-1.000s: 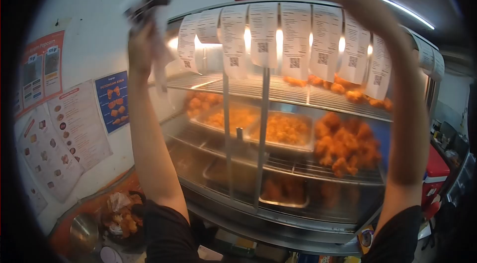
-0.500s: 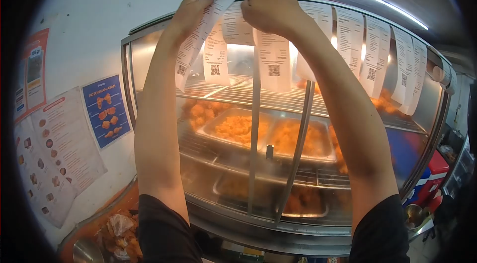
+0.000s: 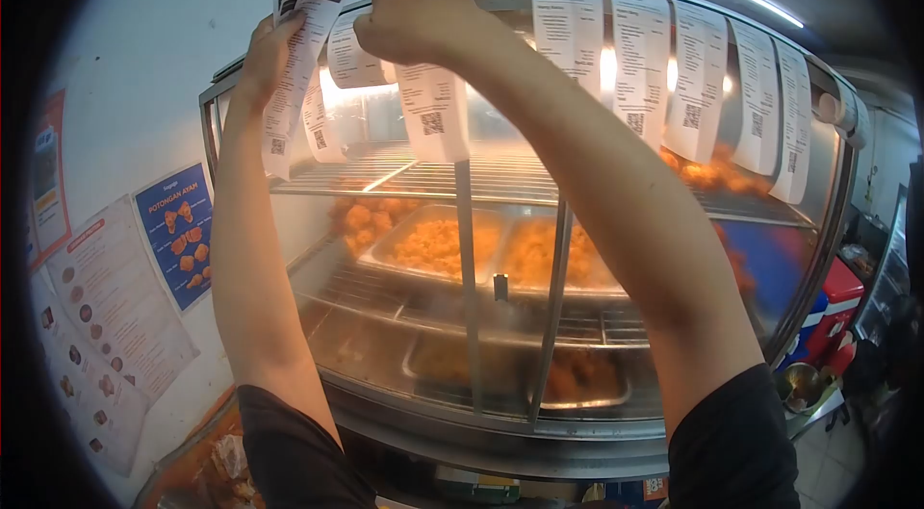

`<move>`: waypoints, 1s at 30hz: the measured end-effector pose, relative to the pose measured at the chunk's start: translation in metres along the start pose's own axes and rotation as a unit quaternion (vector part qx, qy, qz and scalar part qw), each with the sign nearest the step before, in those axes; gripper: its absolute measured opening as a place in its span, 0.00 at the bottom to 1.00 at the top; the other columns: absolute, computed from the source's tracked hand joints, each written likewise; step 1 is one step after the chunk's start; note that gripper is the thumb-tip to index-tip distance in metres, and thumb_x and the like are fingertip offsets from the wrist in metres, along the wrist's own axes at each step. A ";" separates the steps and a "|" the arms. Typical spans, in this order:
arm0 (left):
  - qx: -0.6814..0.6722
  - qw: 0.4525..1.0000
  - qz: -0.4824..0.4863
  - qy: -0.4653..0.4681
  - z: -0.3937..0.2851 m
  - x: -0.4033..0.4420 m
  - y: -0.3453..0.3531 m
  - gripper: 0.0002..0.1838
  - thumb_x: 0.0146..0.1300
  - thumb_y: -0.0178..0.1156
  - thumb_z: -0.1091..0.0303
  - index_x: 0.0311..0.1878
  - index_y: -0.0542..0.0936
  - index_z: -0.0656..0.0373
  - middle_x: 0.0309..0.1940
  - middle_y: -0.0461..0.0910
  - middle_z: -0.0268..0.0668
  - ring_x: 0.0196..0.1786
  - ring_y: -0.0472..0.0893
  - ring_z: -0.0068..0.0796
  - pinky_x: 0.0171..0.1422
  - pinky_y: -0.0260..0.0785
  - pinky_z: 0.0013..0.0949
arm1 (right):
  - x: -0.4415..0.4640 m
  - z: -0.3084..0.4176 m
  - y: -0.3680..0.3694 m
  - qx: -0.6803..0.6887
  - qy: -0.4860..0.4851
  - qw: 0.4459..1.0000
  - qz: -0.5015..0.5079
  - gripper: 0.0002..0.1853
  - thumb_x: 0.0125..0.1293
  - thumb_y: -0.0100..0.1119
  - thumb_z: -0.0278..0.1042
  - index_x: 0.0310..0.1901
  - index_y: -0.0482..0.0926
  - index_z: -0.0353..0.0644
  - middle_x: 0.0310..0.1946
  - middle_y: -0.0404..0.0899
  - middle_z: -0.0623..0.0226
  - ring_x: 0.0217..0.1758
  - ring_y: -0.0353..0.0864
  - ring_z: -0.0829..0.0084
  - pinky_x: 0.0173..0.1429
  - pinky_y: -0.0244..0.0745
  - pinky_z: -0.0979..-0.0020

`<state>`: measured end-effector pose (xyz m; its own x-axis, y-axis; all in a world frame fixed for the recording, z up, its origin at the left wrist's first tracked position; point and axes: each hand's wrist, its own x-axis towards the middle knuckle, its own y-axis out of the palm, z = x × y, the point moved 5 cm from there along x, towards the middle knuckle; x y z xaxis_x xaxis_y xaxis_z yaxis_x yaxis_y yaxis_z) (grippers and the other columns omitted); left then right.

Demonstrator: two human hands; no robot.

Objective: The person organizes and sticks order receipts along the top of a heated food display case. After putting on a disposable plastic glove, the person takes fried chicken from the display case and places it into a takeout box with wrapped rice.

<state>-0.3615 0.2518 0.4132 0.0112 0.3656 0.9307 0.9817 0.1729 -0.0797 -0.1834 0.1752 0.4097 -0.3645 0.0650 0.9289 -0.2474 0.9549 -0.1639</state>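
My left hand (image 3: 268,57) is closed on a few long printed receipts (image 3: 294,76), raised at the upper left of the glass food cabinet (image 3: 467,268). My right hand (image 3: 419,13) is at the cabinet's top edge, fingers curled down over a receipt slip (image 3: 433,114) that hangs below it; the fingertips are partly hidden. A curled receipt (image 3: 351,55) hangs between the hands. Further right, several receipts (image 3: 640,66) hang in a row from the top edge. Behind the glass sit metal trays of fried food (image 3: 438,244) on wire racks.
On the left wall are a blue chicken-cuts poster (image 3: 178,238) and menu sheets (image 3: 120,307). A red cooler box (image 3: 842,292) and a metal bowl (image 3: 801,384) stand at right. Bagged food (image 3: 231,470) lies at lower left. A paper roll (image 3: 842,114) sits at the cabinet's right corner.
Both hands have moved left along the cabinet's top edge, and the receipts at them have shifted left too. The view has also turned slightly right.
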 end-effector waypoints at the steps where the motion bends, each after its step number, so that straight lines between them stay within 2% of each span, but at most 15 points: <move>1: 0.024 0.999 0.020 -0.012 -0.001 0.000 -0.001 0.15 0.62 0.48 0.61 0.43 0.74 0.62 0.32 0.76 0.32 0.32 0.72 0.21 0.38 0.64 0.24 | 0.000 -0.009 -0.004 -0.002 0.004 1.000 0.002 0.15 0.51 0.45 0.37 0.33 0.80 0.40 0.39 0.76 0.60 0.48 0.71 0.66 0.52 0.60 0.64; 3: 0.049 0.998 0.041 -0.022 -0.004 0.001 0.001 0.15 0.62 0.48 0.60 0.43 0.74 0.62 0.31 0.76 0.32 0.31 0.72 0.20 0.36 0.64 0.24 | -0.002 -0.030 -0.025 0.079 -0.030 0.996 -0.005 0.18 0.57 0.40 0.40 0.36 0.77 0.37 0.38 0.76 0.56 0.46 0.74 0.61 0.58 0.58 0.55; 4: 0.055 0.998 0.027 -0.027 -0.003 0.003 0.001 0.16 0.61 0.48 0.60 0.43 0.74 0.64 0.32 0.76 0.34 0.32 0.72 0.21 0.38 0.64 0.25 | -0.006 -0.030 -0.059 -0.013 0.013 0.995 0.099 0.16 0.55 0.45 0.37 0.36 0.79 0.37 0.36 0.78 0.53 0.46 0.75 0.58 0.54 0.63 0.57; 6: 0.060 0.998 0.006 -0.031 -0.001 0.002 -0.002 0.17 0.61 0.48 0.61 0.43 0.75 0.65 0.32 0.76 0.35 0.33 0.72 0.22 0.39 0.64 0.26 | -0.020 -0.059 -0.094 -0.114 0.052 0.974 0.189 0.15 0.56 0.44 0.37 0.35 0.79 0.38 0.35 0.78 0.54 0.46 0.75 0.58 0.54 0.62 0.55; 7: 0.041 0.999 0.007 -0.022 -0.001 0.002 0.000 0.17 0.61 0.48 0.61 0.44 0.74 0.66 0.32 0.76 0.35 0.34 0.72 0.22 0.40 0.64 0.26 | -0.023 -0.081 -0.086 -0.122 0.051 0.976 0.175 0.17 0.58 0.39 0.39 0.33 0.76 0.38 0.36 0.77 0.57 0.45 0.75 0.61 0.57 0.57 0.52; 10: 0.018 1.000 0.008 -0.022 -0.005 -0.001 0.004 0.17 0.61 0.48 0.61 0.44 0.74 0.66 0.33 0.76 0.35 0.34 0.72 0.22 0.41 0.64 0.25 | -0.027 -0.089 -0.075 -0.140 0.018 0.985 0.100 0.15 0.58 0.39 0.37 0.31 0.76 0.39 0.35 0.78 0.58 0.44 0.76 0.59 0.54 0.58 0.51; 13: -0.019 0.999 0.019 -0.026 -0.001 -0.003 0.004 0.17 0.61 0.48 0.61 0.44 0.75 0.65 0.33 0.76 0.34 0.34 0.72 0.22 0.40 0.64 0.25 | -0.019 -0.069 -0.053 -0.114 -0.035 0.989 0.087 0.14 0.56 0.41 0.37 0.32 0.77 0.39 0.35 0.78 0.57 0.44 0.76 0.59 0.53 0.60 0.53; 15: -0.058 0.997 0.035 -0.019 0.002 -0.003 0.002 0.16 0.62 0.48 0.61 0.44 0.75 0.65 0.33 0.76 0.34 0.34 0.72 0.21 0.40 0.64 0.25 | -0.015 -0.056 -0.045 -0.068 -0.028 0.993 0.089 0.14 0.55 0.42 0.37 0.33 0.77 0.40 0.34 0.78 0.56 0.42 0.76 0.58 0.52 0.61 0.55; 18: 0.015 0.998 0.067 -0.002 0.000 -0.001 -0.002 0.16 0.62 0.48 0.61 0.43 0.74 0.64 0.33 0.75 0.35 0.33 0.71 0.20 0.39 0.64 0.25 | -0.013 -0.048 -0.044 -0.089 -0.021 0.988 0.123 0.15 0.54 0.43 0.38 0.35 0.77 0.39 0.33 0.79 0.56 0.41 0.77 0.57 0.52 0.62 0.56; 21: 0.007 0.999 0.043 -0.005 0.001 -0.001 -0.005 0.17 0.63 0.48 0.60 0.44 0.74 0.64 0.32 0.75 0.34 0.33 0.71 0.20 0.38 0.64 0.24 | -0.015 -0.059 -0.060 -0.034 -0.003 0.994 0.108 0.14 0.54 0.44 0.37 0.34 0.78 0.40 0.31 0.79 0.57 0.39 0.78 0.58 0.50 0.64 0.57; 22: 0.018 1.000 0.012 0.008 -0.004 -0.005 -0.007 0.17 0.63 0.48 0.59 0.45 0.74 0.65 0.32 0.76 0.35 0.33 0.72 0.20 0.38 0.64 0.25 | -0.020 -0.070 -0.076 -0.075 0.001 0.994 0.079 0.15 0.54 0.42 0.37 0.33 0.79 0.41 0.31 0.79 0.57 0.38 0.78 0.60 0.50 0.64 0.59; 24: 0.029 0.999 -0.020 0.019 -0.008 -0.009 -0.011 0.18 0.63 0.48 0.59 0.45 0.74 0.65 0.32 0.76 0.35 0.34 0.72 0.21 0.38 0.64 0.25 | -0.025 -0.120 -0.091 -0.132 0.091 0.984 0.073 0.14 0.54 0.42 0.36 0.32 0.79 0.42 0.32 0.79 0.56 0.39 0.78 0.60 0.50 0.64 0.56; 27: 0.064 0.994 -0.077 0.052 -0.008 -0.005 -0.033 0.18 0.63 0.48 0.58 0.44 0.74 0.65 0.31 0.76 0.35 0.33 0.72 0.23 0.38 0.64 0.26 | -0.042 -0.127 -0.100 -0.202 0.089 0.972 0.084 0.14 0.54 0.42 0.37 0.31 0.79 0.42 0.34 0.79 0.56 0.40 0.77 0.60 0.50 0.63 0.54; 29: 0.247 0.957 -0.119 0.096 -0.015 0.000 -0.065 0.18 0.63 0.49 0.58 0.43 0.76 0.66 0.31 0.77 0.36 0.34 0.72 0.24 0.39 0.64 0.27 | -0.039 -0.113 -0.088 -0.172 0.089 0.978 0.080 0.14 0.54 0.42 0.37 0.31 0.80 0.42 0.34 0.79 0.56 0.42 0.77 0.59 0.49 0.62 0.53; 30: 0.162 0.971 -0.163 0.069 -0.023 -0.007 -0.076 0.19 0.62 0.49 0.58 0.43 0.76 0.66 0.31 0.77 0.36 0.34 0.73 0.24 0.40 0.64 0.27 | -0.038 -0.099 -0.080 -0.159 0.065 0.982 0.079 0.15 0.54 0.42 0.37 0.32 0.80 0.41 0.35 0.79 0.56 0.42 0.77 0.59 0.50 0.61 0.53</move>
<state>-0.4315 0.2153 0.4205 -0.2429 0.1217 0.9624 0.8262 0.5458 0.1395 -0.0607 0.1255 0.4207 -0.2530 0.2365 0.9381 0.1038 0.9707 -0.2167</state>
